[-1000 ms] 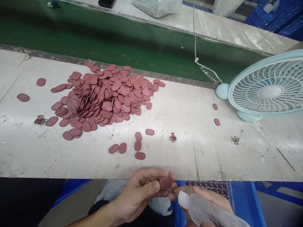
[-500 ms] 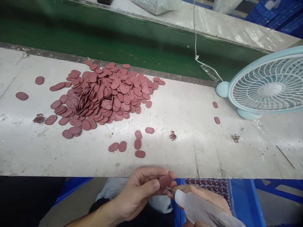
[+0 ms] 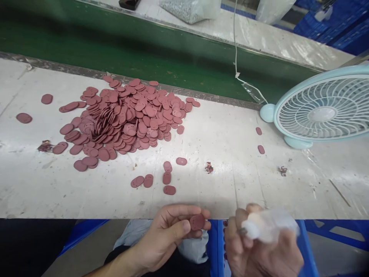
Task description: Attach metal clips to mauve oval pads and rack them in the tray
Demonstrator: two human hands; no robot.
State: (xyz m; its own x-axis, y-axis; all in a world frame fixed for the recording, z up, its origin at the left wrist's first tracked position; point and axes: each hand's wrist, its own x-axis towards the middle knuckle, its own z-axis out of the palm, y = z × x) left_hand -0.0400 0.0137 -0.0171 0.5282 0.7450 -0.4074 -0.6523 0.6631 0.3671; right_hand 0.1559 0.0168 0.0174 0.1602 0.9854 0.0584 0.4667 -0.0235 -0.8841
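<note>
Between the thumb and fingers of my left hand (image 3: 170,232) is a small dark red oval disc (image 3: 197,222) with tiny holes, just past the table's front edge. My right hand (image 3: 259,250), smeared by motion, grips a whitish translucent squeeze bottle (image 3: 272,227) to the right of the disc and apart from it. The bottle's narrow tip is blurred. A large heap of similar red oval discs (image 3: 127,115) lies on the white table (image 3: 219,130). Several loose discs (image 3: 167,177) lie nearer to my left hand.
A light blue fan (image 3: 321,113) stands on the right, its white cable (image 3: 235,46) running back. Below the edge is a blue crate (image 3: 215,246). Small clumps of debris (image 3: 209,167) dot the table. A green trough (image 3: 173,57) runs behind it.
My right hand has turned the squeeze bottle and drawn its tip away from the disc, up and to the right. My left hand still holds the disc in nearly the same place.
</note>
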